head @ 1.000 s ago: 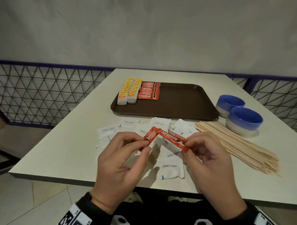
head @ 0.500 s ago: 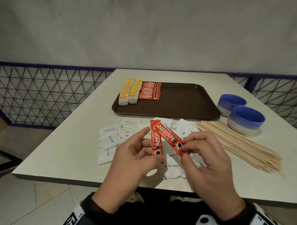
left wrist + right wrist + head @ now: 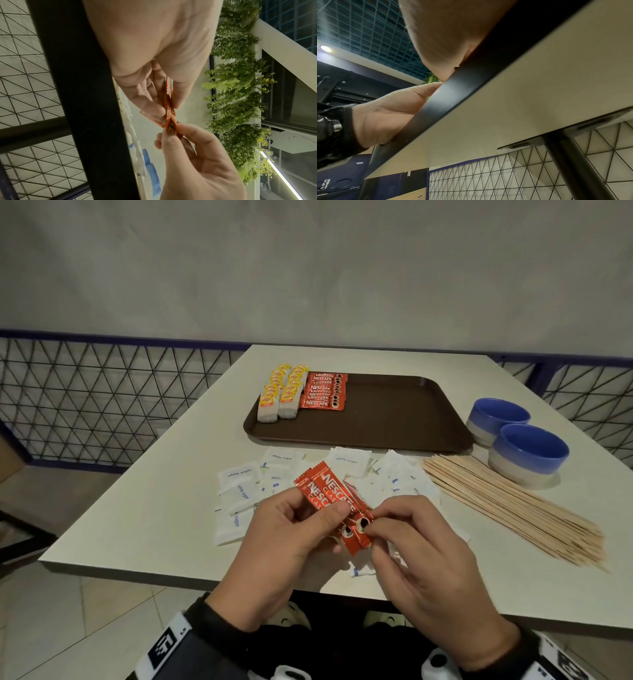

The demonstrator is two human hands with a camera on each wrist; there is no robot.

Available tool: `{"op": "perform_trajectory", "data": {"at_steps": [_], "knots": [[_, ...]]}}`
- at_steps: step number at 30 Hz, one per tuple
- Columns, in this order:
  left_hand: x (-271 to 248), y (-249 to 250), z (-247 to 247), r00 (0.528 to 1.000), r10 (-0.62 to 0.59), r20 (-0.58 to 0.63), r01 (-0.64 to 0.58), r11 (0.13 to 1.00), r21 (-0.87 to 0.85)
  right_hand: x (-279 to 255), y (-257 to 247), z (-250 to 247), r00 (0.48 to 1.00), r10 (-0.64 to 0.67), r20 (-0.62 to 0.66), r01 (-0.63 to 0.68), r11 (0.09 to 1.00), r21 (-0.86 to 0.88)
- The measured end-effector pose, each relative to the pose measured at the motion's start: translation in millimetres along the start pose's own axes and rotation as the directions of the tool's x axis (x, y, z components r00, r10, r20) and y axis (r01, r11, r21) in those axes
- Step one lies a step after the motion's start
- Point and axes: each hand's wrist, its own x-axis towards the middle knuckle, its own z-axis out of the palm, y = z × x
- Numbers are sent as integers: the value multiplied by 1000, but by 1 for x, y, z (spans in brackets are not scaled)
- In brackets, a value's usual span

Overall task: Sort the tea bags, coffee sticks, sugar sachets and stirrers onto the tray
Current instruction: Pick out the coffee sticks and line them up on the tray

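— Where could a hand pass toward the dark brown plastic tray [image 3: 394,440]?

— The tray's middle and right are bare; yellow-tagged tea bags [image 3: 281,395] and red coffee sticks [image 3: 323,392] fill its far-left corner.

— What blocks the way?

— Scattered white sugar sachets [image 3: 239,491] lie between the table's near edge and the tray. The fan of thin wooden stirrers [image 3: 513,505] bars the right side, with two blue-and-white round bowls [image 3: 527,453] just behind it.

— And left?

— The pale tabletop [image 3: 154,508] left of the sachets is bare up to the tray.

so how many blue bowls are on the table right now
2. One blue bowl stands right of the tray, toward the table's far side; the other blue bowl sits just nearer, touching it, beside the stirrers. None seems hidden.
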Motion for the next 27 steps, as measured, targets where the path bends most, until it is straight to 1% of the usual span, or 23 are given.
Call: {"op": "perform_trajectory", "data": {"at_steps": [2,4,7,9,11,14,16,22,27], "knots": [[0,0,0,999,-6,-34,5,1000,-17,2,-3,-1,999,18,-39,-18,1000,14],[0,0,-1,998,-12,-64,11,1000,-16,3,-3,-2,993,52,-109,-49,998,31],[-2,2,0,998,-26,-59,26,1000,4,3,-2,-3,969,127,-211,-122,992,37],[-2,2,1,998,-33,-54,34,999,23,3,-2,-3,962,141,-235,-142,990,14],[-1,2,2,998,-35,-48,36,999,25,3,-4,-4,970,110,-215,-114,993,-8],[-1,1,3,999,-20,-43,21,1000,12,4,-6,-5,987,68,-147,-63,997,35],[-1,1,2,1000,-8,-18,8,1000,6,2,-5,-4,993,47,-109,-41,998,54],[-3,2,-1,999,0,43,-1,1000,14,1,-3,-1,999,30,-41,-26,995,101],[-3,0,-1,999,28,37,-29,999,36,2,-5,-3,999,35,3,-35,989,147]]}}
